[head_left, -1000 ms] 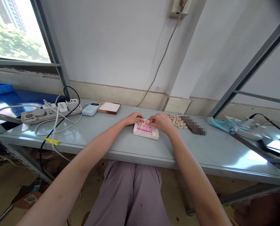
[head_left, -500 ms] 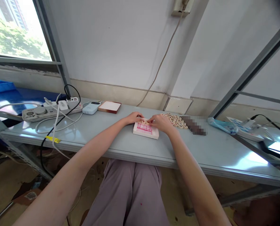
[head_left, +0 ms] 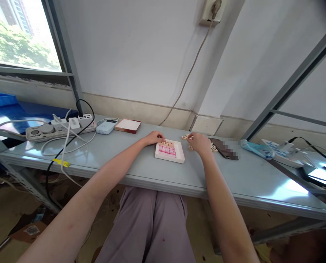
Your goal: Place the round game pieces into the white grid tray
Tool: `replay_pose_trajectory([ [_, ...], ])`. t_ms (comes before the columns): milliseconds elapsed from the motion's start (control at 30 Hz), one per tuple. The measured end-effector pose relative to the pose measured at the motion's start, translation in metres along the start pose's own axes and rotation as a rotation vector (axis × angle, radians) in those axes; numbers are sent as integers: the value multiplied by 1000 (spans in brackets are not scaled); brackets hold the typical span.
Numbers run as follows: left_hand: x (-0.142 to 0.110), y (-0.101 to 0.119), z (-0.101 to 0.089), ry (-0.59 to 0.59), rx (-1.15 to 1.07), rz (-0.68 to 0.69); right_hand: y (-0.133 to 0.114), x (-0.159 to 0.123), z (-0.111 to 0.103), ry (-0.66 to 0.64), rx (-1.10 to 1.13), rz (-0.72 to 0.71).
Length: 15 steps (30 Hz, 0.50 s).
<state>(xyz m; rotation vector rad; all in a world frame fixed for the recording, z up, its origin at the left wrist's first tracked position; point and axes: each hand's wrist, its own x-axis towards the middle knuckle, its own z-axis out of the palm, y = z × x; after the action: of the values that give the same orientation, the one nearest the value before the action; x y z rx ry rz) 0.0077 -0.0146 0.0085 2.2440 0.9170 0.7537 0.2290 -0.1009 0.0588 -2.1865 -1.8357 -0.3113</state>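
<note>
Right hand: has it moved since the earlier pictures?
Yes: the right hand has moved rightward, off the pink-gridded white board, to the wooden tiles.

Bare hands (head_left: 200, 143) and forearms (head_left: 105, 175), loose mauve-grey trousers (head_left: 145, 226), small red fleck (head_left: 163, 240)

We read the white board (head_left: 169, 151) as carrying a pink grid of crossing lines, with denser pink hatching inside. The small pieces (head_left: 185, 137) are cream. The surface (head_left: 119, 149) is pale grey-blue. The square pad (head_left: 127, 125) shows a white top and reddish-brown edge. The black cable (head_left: 50, 171) bears a yellow tag (head_left: 61, 163).
</note>
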Motion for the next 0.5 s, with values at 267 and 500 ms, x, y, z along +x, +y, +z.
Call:
replay_pose_trajectory([
  [267,-2,-6,-6,65,0,-64,14,5,5,-252,30,16],
  [500,0,-8,-5,59,-15,-39,9,3,1,-225,101,-11],
])
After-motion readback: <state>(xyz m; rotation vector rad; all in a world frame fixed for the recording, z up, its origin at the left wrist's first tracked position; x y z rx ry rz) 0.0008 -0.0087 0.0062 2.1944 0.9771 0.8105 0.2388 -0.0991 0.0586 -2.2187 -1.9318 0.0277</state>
